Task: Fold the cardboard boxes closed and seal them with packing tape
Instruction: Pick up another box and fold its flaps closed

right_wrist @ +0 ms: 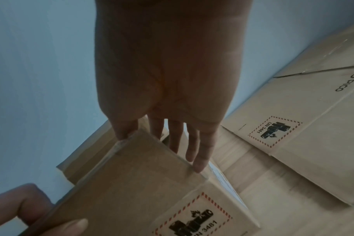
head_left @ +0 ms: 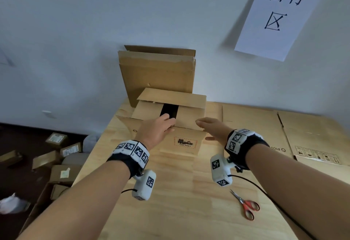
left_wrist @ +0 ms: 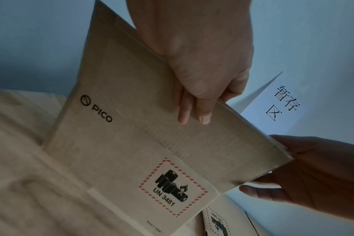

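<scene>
1. The left hand (head_left: pixel 158 129) reaches over the near top edge of the box (head_left: pixel 184 141). Its fingers (left_wrist: pixel 194 110) curl over the near flap and pinch it, thumb side dipping into the dark gap on top.
2. The right hand (head_left: pixel 215 129) is at the box's right top corner, fingers (right_wrist: pixel 192 143) straight and spread. The tips touch the flap edge; nothing is gripped.
3. The box sits on the worktop (head_left: pixel 180 201), just in front of the person. Its side flaps are folded in, and a dark slot shows between them. The far flap is partly raised.
4. Judged step: folding the top closed. Taping has not begun.
5. Next move, likely: press the near and far flaps down until their edges meet, and hold them flat.
6. No tape is visible in any view. Scissors (head_left: pixel 246 206) lie nearer than the box, to its right.
7. Flattened cartons (head_left: pixel 303 141) lie right of the box; another (head_left: pixel 157 73) leans on the wall behind it.
</scene>
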Demonstrator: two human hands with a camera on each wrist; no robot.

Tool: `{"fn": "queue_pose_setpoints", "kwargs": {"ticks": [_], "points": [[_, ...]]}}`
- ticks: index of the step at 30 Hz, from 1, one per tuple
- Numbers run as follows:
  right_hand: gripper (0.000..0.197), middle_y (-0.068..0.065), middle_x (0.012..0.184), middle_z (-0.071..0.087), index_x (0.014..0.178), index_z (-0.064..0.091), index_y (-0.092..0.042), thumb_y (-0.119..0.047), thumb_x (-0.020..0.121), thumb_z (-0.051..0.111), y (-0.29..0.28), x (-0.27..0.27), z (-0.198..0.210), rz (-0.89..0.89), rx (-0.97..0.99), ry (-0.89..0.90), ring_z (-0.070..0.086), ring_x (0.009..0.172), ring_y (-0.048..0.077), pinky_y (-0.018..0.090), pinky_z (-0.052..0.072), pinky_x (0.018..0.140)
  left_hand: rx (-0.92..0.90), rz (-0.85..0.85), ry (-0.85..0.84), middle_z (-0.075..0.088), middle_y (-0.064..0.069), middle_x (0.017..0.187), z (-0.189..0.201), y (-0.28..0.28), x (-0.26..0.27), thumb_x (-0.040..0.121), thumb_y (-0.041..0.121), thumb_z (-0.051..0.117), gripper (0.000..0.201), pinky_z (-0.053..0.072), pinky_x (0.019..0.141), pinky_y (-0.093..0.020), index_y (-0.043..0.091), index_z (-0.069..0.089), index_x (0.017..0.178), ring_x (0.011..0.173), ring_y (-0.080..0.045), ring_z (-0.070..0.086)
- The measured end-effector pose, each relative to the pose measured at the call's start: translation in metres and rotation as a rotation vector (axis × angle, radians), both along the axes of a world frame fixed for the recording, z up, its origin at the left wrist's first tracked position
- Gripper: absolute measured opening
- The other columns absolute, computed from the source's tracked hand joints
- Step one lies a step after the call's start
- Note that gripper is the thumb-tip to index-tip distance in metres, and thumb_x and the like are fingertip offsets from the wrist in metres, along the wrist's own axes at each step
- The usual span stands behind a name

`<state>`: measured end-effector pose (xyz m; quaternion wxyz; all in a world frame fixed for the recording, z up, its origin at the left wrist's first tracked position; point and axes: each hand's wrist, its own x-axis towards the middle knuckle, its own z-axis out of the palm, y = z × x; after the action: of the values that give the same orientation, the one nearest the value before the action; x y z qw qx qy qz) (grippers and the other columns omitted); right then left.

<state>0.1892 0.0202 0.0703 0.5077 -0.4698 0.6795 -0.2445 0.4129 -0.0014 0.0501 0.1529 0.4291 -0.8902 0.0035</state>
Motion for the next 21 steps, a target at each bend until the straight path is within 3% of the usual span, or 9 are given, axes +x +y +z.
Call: {"fn": "queue_pose_setpoints", "kwargs": {"ticks": [6, 10, 15, 18, 21], "points": [[0.035, 0.000, 0.117, 0.054, 0.124, 0.057, -0.016, -0.034, 0.093, 0.054, 0.016, 0.005, 0.000, 0.071, -0.014, 0.012, 0.050, 0.107, 0.015, 0.029, 0.047, 0.093, 0.014, 0.080, 0.112, 0.043, 0.006, 0.072, -0.013, 0.027, -0.001, 0.090, 0.021, 0.062, 0.014, 0.013, 0.039, -0.017, 0.015, 0.052, 0.082, 0.047, -0.016, 0.040], [0.035, 0.001, 0.114, 0.063, 0.110, 0.067, -0.016, -0.042, 0.092, 0.053, 0.019, 0.009, -0.001, 0.133, -0.009, 0.056, 0.054, 0.106, 0.015, 0.027, 0.046, 0.094, 0.064, 0.058, 0.143, 0.046, 0.005, 0.065, -0.014, 0.030, 0.000, 0.094, 0.021, 0.054, 0.012, 0.026, 0.044, -0.025, 0.012, 0.052, 0.086, 0.053, -0.019, 0.042], [0.025, 0.003, 0.107, 0.068, 0.101, 0.071, -0.020, -0.036, 0.083, 0.068, 0.022, 0.000, -0.006, 0.207, 0.038, 0.114, 0.059, 0.101, 0.013, 0.029, 0.049, 0.095, 0.119, 0.016, 0.170, 0.054, -0.001, 0.065, -0.021, 0.036, -0.002, 0.094, 0.018, 0.054, 0.009, 0.035, 0.046, -0.027, 0.010, 0.054, 0.088, 0.054, -0.021, 0.048], [0.030, -0.003, 0.104, 0.066, 0.107, 0.068, -0.020, -0.035, 0.081, 0.070, 0.022, -0.001, -0.010, 0.235, 0.041, 0.168, 0.059, 0.103, 0.012, 0.032, 0.044, 0.103, 0.238, 0.036, 0.203, 0.061, -0.002, 0.067, -0.030, 0.034, -0.001, 0.090, 0.018, 0.055, 0.005, 0.048, 0.052, -0.036, 0.013, 0.054, 0.088, 0.059, -0.022, 0.057], [0.040, -0.002, 0.119, 0.060, 0.122, 0.061, -0.018, -0.034, 0.085, 0.066, 0.018, 0.001, -0.008, 0.294, 0.057, 0.249, 0.053, 0.110, 0.013, 0.031, 0.039, 0.105, 0.340, 0.055, 0.253, 0.068, 0.001, 0.078, -0.034, 0.031, 0.004, 0.090, 0.023, 0.051, 0.007, 0.054, 0.062, -0.040, 0.020, 0.057, 0.093, 0.067, -0.016, 0.065]]}}
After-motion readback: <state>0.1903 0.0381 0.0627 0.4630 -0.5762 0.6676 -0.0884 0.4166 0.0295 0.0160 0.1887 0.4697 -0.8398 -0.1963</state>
